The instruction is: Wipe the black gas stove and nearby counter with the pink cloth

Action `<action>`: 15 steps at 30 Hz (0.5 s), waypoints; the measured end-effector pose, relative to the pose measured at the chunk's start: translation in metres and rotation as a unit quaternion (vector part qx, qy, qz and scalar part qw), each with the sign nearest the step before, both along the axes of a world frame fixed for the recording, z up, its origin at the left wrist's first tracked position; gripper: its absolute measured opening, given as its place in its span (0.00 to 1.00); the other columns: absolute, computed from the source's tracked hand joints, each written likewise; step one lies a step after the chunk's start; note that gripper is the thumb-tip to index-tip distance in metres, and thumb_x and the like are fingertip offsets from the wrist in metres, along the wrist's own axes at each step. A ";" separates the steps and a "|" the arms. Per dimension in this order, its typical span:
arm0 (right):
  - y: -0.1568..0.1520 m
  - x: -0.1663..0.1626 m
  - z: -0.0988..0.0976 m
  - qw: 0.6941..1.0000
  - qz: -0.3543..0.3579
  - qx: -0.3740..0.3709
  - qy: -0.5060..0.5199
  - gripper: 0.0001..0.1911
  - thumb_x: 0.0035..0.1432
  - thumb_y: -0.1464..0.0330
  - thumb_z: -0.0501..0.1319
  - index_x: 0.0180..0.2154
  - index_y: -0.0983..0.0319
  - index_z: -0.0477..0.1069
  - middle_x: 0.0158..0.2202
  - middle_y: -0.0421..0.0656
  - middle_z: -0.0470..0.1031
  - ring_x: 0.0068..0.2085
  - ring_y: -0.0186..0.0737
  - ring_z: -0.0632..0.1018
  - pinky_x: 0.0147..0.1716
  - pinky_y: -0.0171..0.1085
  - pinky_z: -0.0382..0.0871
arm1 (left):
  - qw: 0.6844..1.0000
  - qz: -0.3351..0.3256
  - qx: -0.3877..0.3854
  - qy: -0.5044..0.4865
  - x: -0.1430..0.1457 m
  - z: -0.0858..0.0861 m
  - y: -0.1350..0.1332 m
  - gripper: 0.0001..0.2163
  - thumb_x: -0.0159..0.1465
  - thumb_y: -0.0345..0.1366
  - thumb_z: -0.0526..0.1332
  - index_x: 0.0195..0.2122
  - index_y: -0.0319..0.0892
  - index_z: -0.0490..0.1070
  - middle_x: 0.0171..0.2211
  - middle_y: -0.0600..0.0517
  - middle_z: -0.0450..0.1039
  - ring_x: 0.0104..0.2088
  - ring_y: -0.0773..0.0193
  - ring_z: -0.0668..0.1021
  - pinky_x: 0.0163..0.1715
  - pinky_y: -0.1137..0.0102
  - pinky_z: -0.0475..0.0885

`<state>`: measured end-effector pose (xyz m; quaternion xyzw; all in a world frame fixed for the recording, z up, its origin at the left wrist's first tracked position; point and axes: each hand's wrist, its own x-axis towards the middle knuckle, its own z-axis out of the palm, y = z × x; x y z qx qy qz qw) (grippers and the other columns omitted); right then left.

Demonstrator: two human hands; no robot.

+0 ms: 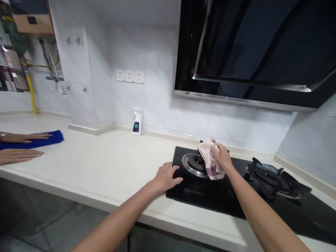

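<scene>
My right hand (222, 156) is closed on a pale pink cloth (209, 157) with a dark reddish patch near its lower end. The cloth hangs over the right side of the left burner (194, 163) and partly hides it. Bits of something black show behind the cloth; I cannot tell what it is. At the left edge of the black gas hob (189, 192), my left hand (167, 177) rests with its fingers apart, holding nothing. The right burner (270, 176) carries a black pan support.
A white spray bottle (137, 121) stands against the wall, below the sockets (130, 76). At far left, another person's hands (19, 155) lie by a blue cloth (49, 137) on the pale counter (105, 168). A black range hood (244, 52) overhangs the hob.
</scene>
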<state>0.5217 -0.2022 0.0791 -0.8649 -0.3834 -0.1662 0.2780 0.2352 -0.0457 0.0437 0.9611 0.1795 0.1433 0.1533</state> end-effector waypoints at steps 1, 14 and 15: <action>0.001 0.007 -0.004 1.000 -0.015 -0.022 0.011 0.29 0.70 0.58 0.43 0.64 0.66 0.61 0.60 0.59 0.69 0.60 0.53 0.72 0.57 0.45 0.66 | 1.000 -0.005 0.002 0.009 0.013 -0.003 0.001 0.31 0.66 0.53 0.60 0.67 0.45 0.65 0.72 0.38 0.55 0.71 0.40 0.58 0.66 0.47 0.58; 0.073 0.072 -0.029 0.965 -0.006 -0.260 0.027 0.27 0.64 0.57 0.52 0.57 0.63 0.74 0.53 0.56 0.78 0.52 0.52 0.79 0.49 0.43 0.69 | 0.998 -0.041 0.030 0.036 0.042 -0.029 -0.004 0.28 0.70 0.56 0.51 0.64 0.44 0.66 0.70 0.37 0.58 0.70 0.35 0.56 0.64 0.42 0.55; 0.081 0.073 -0.027 0.964 0.011 -0.264 0.016 0.26 0.64 0.57 0.52 0.56 0.63 0.74 0.52 0.55 0.79 0.51 0.51 0.79 0.49 0.42 0.69 | 0.998 -0.043 0.035 0.035 0.043 -0.029 -0.004 0.28 0.70 0.56 0.51 0.64 0.44 0.67 0.70 0.37 0.58 0.70 0.35 0.57 0.63 0.41 0.56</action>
